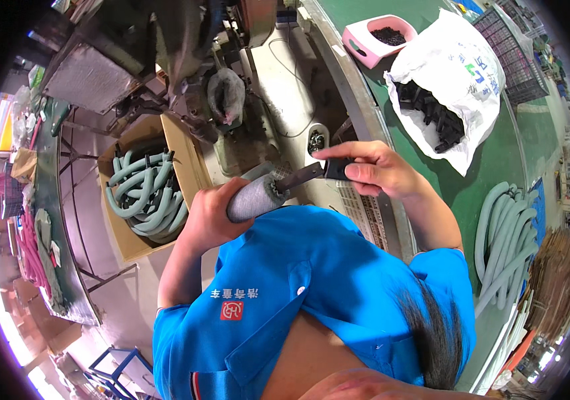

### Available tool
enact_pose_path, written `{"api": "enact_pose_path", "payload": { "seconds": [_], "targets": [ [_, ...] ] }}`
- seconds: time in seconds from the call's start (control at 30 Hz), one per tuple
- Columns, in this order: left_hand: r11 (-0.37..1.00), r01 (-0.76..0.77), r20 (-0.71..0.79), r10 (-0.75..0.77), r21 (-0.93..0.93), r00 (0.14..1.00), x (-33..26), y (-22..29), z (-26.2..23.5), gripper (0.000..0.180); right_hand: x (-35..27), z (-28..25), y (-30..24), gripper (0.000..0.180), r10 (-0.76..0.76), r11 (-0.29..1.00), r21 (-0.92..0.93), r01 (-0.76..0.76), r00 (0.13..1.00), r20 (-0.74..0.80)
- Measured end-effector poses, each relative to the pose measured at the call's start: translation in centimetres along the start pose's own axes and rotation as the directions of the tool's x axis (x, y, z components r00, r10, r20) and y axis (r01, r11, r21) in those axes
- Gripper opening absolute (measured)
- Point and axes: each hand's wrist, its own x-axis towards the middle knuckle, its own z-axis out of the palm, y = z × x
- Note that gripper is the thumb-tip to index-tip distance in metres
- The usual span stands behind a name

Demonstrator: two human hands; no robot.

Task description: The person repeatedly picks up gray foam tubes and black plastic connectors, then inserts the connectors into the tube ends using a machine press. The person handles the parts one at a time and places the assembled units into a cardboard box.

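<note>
My left hand (213, 217) is wrapped round a grey foam-covered tube (256, 199), held in front of my chest. Out of the tube's right end sticks a flat dark metal strip (300, 177). Between thumb and fingers of my right hand (382, 170) is a small black plastic piece (336, 168), right at the strip's tip. Whether the strip has entered the piece I cannot tell. More black plastic pieces (432, 113) lie in the mouth of a white sack (462, 63) on the green table to the right.
At the left stands a cardboard box (132, 243) of bent grey foam tubes (148, 190). A pink scoop-like container (360, 37) with small dark parts sits on the green table (405, 173). Grey foam tubes (502, 240) lie farther right. Machinery (232, 40) stands ahead, near a small tray (316, 139).
</note>
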Motion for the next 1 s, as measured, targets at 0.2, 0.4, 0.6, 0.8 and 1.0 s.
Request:
{"api": "enact_pose_path", "payload": {
  "seconds": [0.2,0.4,0.6,0.8,1.0],
  "targets": [
    [0.999,0.053,0.016,-0.053,0.013,0.998,-2.1,-1.9,-1.8,0.046,4.1,1.5,0.4,0.041,0.1,0.991,0.074,-0.115,0.979,0.179],
    [0.986,0.146,0.11,-0.154,0.081,0.982,-4.9,-5.2,-3.3,0.037,8.8,3.7,0.7,0.039,0.255,0.965,-0.131,-0.225,0.923,0.289],
    [0.967,0.252,0.107,-0.246,-0.04,0.963,-7.2,-8.6,-4.6,0.036,13.0,6.0,2.9,0.034,0.267,0.955,0.049,-0.292,0.92,0.285],
    [0.941,0.318,0.215,-0.289,-0.118,0.933,-8.1,-10.3,-6.5,0.041,15.5,8.1,2.2,0.034,0.124,0.95,-0.313,-0.027,0.947,0.296],
    [0.936,0.345,0.252,-0.317,-0.071,0.914,-8.1,-11.2,-7.1,0.04,17.4,10.0,2.1,0.027,0.268,0.9,-0.418,-0.125,0.914,0.304]
  ]
}}
